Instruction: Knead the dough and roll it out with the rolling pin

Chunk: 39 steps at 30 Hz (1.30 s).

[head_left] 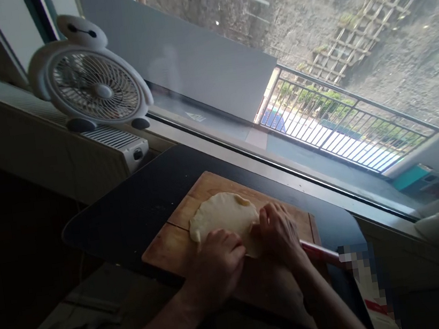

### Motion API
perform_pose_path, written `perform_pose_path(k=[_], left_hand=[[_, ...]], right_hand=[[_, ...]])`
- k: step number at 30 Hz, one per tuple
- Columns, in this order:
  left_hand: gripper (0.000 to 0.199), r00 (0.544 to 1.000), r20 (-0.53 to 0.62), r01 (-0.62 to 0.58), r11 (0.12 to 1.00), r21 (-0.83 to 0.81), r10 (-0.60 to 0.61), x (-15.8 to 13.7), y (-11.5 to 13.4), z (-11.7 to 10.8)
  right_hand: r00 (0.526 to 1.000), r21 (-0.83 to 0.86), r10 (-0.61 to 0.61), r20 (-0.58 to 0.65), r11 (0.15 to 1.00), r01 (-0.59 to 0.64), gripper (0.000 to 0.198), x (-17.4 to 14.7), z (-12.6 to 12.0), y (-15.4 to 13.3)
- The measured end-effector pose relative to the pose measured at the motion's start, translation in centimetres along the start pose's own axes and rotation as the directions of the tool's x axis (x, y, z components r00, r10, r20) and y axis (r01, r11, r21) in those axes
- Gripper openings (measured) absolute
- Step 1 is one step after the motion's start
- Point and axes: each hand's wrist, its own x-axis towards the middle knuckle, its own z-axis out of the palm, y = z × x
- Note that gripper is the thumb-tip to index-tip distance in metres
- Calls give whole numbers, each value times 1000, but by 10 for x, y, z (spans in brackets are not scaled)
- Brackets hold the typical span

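A flat, roughly round sheet of pale dough point(222, 215) lies on a wooden cutting board point(166, 250). The far right part of its rim looks folded over. Along the near edge of the dough, my left hand point(221, 256) has its fingers curled down onto it. My right hand point(279, 229) is bent over the right edge, fingers closed on the dough there. Both hands hide part of the near and right rim, and their fingertips are out of sight.
The board rests on a dark table point(125, 214) beside a window. A red strip-like object point(322, 252) lies right of the board, partly covered by my right arm. A white character-shaped fan point(100, 88) stands on a radiator point(113, 139) at the back left.
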Motion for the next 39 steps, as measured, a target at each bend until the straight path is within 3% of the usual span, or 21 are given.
perform_pose_path(k=[3, 5, 10, 12, 14, 18, 20, 22, 24, 26, 28, 30, 34, 36, 39], left_hand=[[17, 1000, -29, 4, 1000, -21, -5, 2, 0, 1], [18, 999, -35, 1, 999, -38, -2, 3, 0, 1], [19, 998, -55, 8, 998, -59, -11, 1, 0, 2], [19, 999, -51, 9, 998, -66, -12, 1, -1, 2], [18, 999, -52, 9, 997, -75, -13, 1, -1, 2], [17, 999, -52, 10, 997, -82, -14, 1, -2, 2], [17, 998, -54, 12, 997, -78, -16, 1, -2, 2], [16, 998, -61, 12, 997, -78, -17, 1, -2, 3], [16, 998, -67, 15, 997, -81, -20, 0, -2, 3], [17, 998, -55, 21, 996, -86, -25, 0, -1, 4], [16, 999, -40, 29, 996, -88, -32, 0, -1, 4], [16, 999, -32, 28, 995, -91, -31, 1, -2, 4], [17, 999, -36, 26, 996, -89, -30, 2, -2, 3], [18, 999, -35, 29, 996, -83, -32, 2, -1, 2], [16, 999, -42, 27, 997, -78, -30, 1, 0, 0]], right_hand=[[991, 12, 127, 30, 992, -128, 27, 46, 5, 10], [988, 35, 142, 54, 989, -144, 29, 52, 6, 12], [998, 86, -58, -1, 995, 58, 25, -20, 0, -5], [996, 66, -84, -33, 994, 86, 27, -34, -2, -9], [999, 61, -52, -16, 997, 53, 30, -18, -1, -5], [985, 88, 138, 103, 985, -147, 38, 56, 7, 14], [976, 100, 172, 134, 977, -186, 40, 70, 9, 18], [987, 106, 103, 125, 987, -117, 40, 52, 8, 12], [997, 84, -18, 81, 996, 11, 36, 11, 4, 1], [997, 32, -77, 20, 997, 76, 35, -30, 0, -9], [995, 14, -98, 13, 995, 98, 35, -49, -3, -14], [997, 20, -68, 35, 998, 68, 35, -35, -2, -11], [980, 80, 88, 179, 991, -103, 40, 46, 7, 11], [961, 93, 140, 238, 982, -166, 42, 71, 9, 17], [973, 89, 80, 214, 991, -101, 42, 52, 7, 11]])
